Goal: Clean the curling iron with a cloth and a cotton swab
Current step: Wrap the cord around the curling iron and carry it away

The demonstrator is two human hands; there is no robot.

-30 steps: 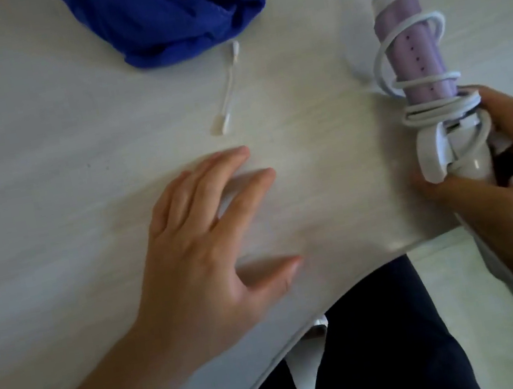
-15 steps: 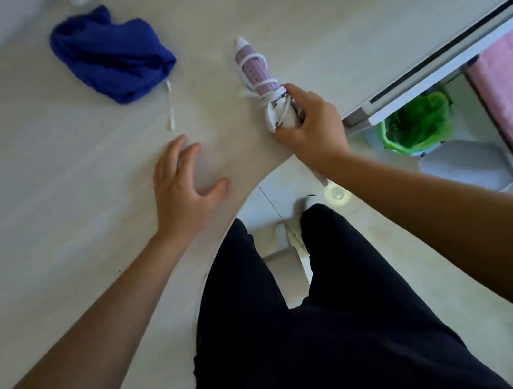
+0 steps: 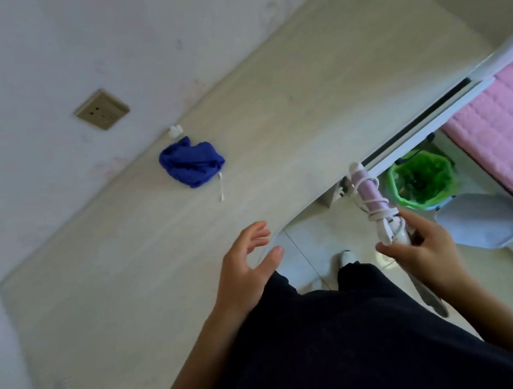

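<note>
Right hand point(image 3: 426, 244) holds curling iron point(image 3: 372, 198); no writing legible.

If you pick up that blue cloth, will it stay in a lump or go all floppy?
Probably floppy: the cloth lies crumpled in soft folds on the table, so it should droop and unfold when lifted. It looks thin, so likely light. Pulling it might also drag the swab lying at its edge.

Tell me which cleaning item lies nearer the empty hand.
The cotton swab: it lies on the near side of the blue cloth, closer to the open left hand.
</note>
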